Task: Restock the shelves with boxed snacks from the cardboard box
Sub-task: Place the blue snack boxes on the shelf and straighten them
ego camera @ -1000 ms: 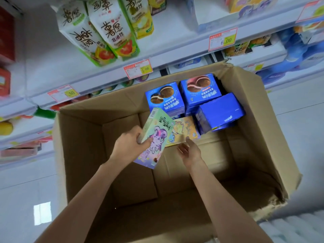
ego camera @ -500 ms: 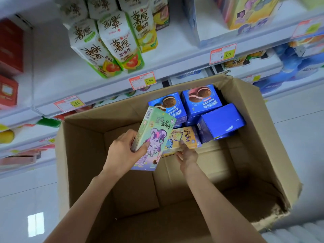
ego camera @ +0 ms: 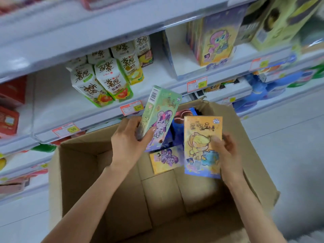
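Observation:
An open cardboard box (ego camera: 78, 174) sits on the floor under the shelves. My left hand (ego camera: 128, 142) grips a green pony snack box (ego camera: 160, 114), held upright and tilted above the carton's far side. My right hand (ego camera: 226, 155) holds an orange pony snack box (ego camera: 201, 137) upright over the carton's right half. Another yellow pony box (ego camera: 165, 159) lies flat inside the carton. Blue cookie boxes (ego camera: 178, 123) show behind the two held boxes, mostly hidden.
White shelves (ego camera: 57, 109) rise ahead. Green-and-white snack cartons (ego camera: 105, 79) stand on the middle shelf. A tall pony box (ego camera: 217, 35) stands upright on the upper right shelf. Price tags (ego camera: 197, 84) line the shelf edges. Red boxes (ego camera: 10, 106) fill the left side.
My right hand has picked the orange pony box off the carton's floor and lifted it. My left hand raised the green box higher. The view tilted up toward the shelves.

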`<state>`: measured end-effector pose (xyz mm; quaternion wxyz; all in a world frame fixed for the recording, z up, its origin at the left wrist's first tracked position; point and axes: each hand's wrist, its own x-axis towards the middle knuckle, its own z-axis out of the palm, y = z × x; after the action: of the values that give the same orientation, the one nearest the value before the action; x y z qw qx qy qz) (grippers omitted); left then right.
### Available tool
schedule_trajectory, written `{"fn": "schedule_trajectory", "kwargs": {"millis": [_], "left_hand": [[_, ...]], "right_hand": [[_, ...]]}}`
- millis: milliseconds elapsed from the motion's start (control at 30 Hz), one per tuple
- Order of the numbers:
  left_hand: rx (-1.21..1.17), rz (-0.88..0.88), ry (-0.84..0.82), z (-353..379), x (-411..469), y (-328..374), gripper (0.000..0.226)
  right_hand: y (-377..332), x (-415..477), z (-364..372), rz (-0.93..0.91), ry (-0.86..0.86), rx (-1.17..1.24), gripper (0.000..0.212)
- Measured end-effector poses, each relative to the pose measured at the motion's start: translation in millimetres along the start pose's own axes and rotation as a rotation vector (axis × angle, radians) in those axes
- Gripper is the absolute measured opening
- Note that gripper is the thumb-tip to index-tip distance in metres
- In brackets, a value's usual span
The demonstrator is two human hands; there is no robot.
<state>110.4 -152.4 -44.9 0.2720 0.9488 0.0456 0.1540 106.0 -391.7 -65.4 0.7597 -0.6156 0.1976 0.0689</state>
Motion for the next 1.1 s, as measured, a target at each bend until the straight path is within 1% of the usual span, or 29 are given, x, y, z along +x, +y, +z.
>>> {"fn": "schedule_trajectory", "kwargs": {"millis": [33,100,200,300,367,467,533,600,767,867,933,1067,1100], "left_hand": [[0.018,0.012,0.032,1.9,9.9,6.3,0.046],[0.028,0.019,0.060,5.6,31.3,20.8,0.048],[0.048,0.071,0.084,12.1,62.9,41.3,0.043],[0.040,0.163,0.163,20.4,90.2,59.9,0.038],[0.029,0.174,0.204,27.3,105.7,68.3,0.035],[0.048,0.183,0.226,36.5,125.8,79.0,0.033],[0.044,0.178,0.235,41.2,137.3,85.6,0.031],[0.043,0.141,0.226,46.6,147.2,91.1,0.030],[0.079,0.057,0.153,67.1,171.6,96.0,0.043],[0.085,-0.017,0.163,72.3,180.5,96.1,0.046],[0.082,-0.043,0.174,73.8,178.8,91.8,0.046],[0.016,-0.089,0.244,76.2,165.8,85.9,0.056],[0.008,-0.108,0.254,76.6,166.0,88.2,0.055]], "right_hand": [[-10.4,12.7,-2.6,-0.017,-0.033,0.007,0.023],[-29.8,38.3,-8.0,-0.081,-0.084,-0.092,0.036],[-56.6,74.0,-9.9,-0.157,-0.206,-0.400,0.054],[-81.0,106.2,-1.1,-0.237,-0.348,-0.745,0.076],[-93.7,124.2,10.3,-0.298,-0.394,-0.940,0.090],[-105.7,142.9,27.8,-0.330,-0.419,-1.123,0.102],[-109.6,151.3,36.9,-0.313,-0.421,-1.170,0.101],[-109.4,159.4,41.5,-0.284,-0.407,-1.164,0.096],[-100.6,169.3,39.3,-0.251,-0.388,-1.240,0.071],[-95.7,172.1,38.9,-0.285,-0.369,-1.236,0.060],[-93.8,174.7,38.8,-0.298,-0.360,-1.218,0.058],[-91.3,177.9,36.6,-0.303,-0.369,-1.206,0.061],[-91.4,178.0,36.4,-0.306,-0.372,-1.202,0.062]]}}
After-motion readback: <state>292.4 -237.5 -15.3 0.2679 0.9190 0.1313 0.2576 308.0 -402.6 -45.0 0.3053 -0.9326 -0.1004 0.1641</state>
